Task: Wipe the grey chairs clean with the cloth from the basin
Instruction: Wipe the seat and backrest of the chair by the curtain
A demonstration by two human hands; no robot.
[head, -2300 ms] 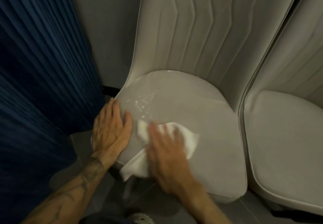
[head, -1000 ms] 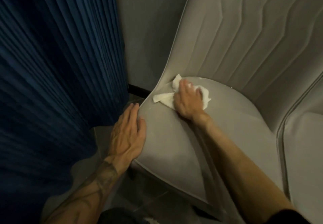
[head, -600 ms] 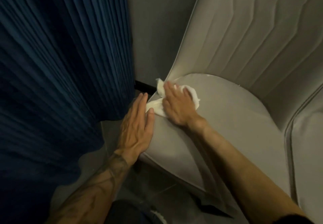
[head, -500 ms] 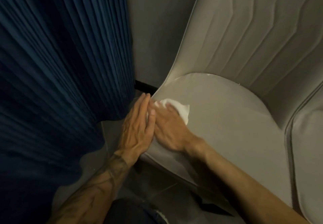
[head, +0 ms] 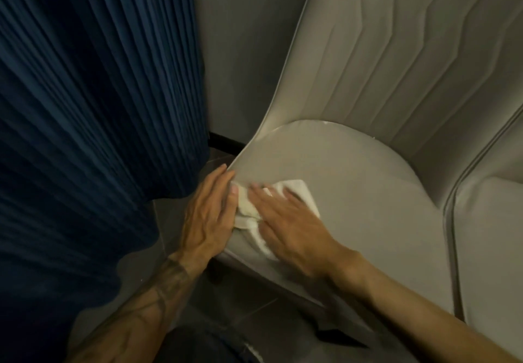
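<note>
Pressing the white cloth flat under spread, straight fingers, the right hand is wiping the left front corner of the grey chair's seat. The left hand, fingers straight and together, is bracing the seat's edge just beside it. The cloth is partly overhanging that edge, so an outward stroke is risking dragging it onto the floor.

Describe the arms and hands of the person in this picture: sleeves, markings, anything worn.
Both arms are bare, with no sleeve in view. The left forearm bears a dark tattoo running up from the wrist; the right forearm shows no marking. Neither the left hand nor the right hand wears a glove or watch; the right hand is blurred.
</note>
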